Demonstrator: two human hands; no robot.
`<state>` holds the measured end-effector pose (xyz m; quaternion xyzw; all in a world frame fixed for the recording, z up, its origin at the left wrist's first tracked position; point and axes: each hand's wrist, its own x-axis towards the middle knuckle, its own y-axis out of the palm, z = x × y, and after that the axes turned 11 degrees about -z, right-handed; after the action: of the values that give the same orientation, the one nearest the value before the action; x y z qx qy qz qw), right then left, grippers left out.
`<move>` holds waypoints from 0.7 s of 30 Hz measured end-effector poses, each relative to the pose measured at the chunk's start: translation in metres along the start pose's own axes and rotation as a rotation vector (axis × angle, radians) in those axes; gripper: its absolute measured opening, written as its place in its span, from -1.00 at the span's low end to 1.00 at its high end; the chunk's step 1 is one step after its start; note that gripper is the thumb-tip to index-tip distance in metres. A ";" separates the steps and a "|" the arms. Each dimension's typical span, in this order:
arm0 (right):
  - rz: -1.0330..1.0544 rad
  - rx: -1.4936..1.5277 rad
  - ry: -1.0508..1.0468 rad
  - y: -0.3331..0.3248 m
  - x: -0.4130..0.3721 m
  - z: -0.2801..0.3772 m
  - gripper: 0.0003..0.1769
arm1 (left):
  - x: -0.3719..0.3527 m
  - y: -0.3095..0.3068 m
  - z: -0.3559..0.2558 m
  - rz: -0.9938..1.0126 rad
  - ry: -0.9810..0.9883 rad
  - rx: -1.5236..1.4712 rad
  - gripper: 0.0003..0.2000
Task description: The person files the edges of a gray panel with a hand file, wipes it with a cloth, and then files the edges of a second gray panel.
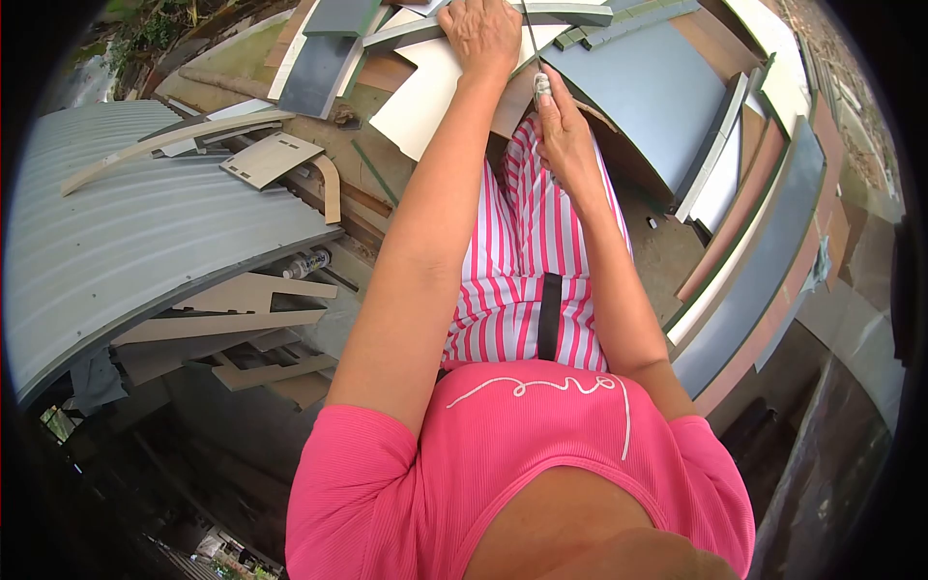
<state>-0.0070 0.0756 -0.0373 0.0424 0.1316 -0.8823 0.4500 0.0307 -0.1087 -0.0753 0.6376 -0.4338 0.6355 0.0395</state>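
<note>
My left hand (482, 37) is closed over a narrow grey-green strip of board (570, 13) at the top of the view, its fingers curled at the strip's edge. In my right hand (565, 135) is a thin-bladed hand tool (541, 89) with a pale, wrapped handle. Its slim dark blade points up and crosses the strip just right of my left hand. Beneath lies a cream-white board (418, 106). A large blue-grey panel (628, 87) rests to the right of the tool, close to my knees.
Corrugated metal sheeting (116, 222) spreads over the left side. Stacked long boards (773, 261) curve along the right. A slotted pale piece (273, 159), a plastic bottle (307, 263) and board offcuts (237, 319) lie to the left. Small green blocks (619, 27) sit on the blue-grey panel.
</note>
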 end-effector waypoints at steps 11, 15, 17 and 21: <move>-0.003 0.082 -0.061 0.000 -0.009 0.000 -0.46 | -0.005 -0.001 0.001 0.043 -0.029 -0.010 -0.78; -0.004 0.075 -0.036 0.007 0.011 0.000 -0.45 | 0.006 0.001 -0.001 0.015 -0.026 -0.011 -0.78; 0.006 0.081 -0.034 0.005 -0.001 -0.002 -0.45 | 0.009 0.003 -0.001 -0.003 -0.028 -0.003 -0.78; 0.012 0.047 0.078 -0.002 -0.021 0.001 -0.45 | 0.002 0.001 0.001 -0.012 -0.009 -0.015 -0.78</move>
<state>0.0037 0.0927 -0.0320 0.0879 0.1282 -0.8802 0.4485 0.0306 -0.1101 -0.0743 0.6427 -0.4349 0.6290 0.0457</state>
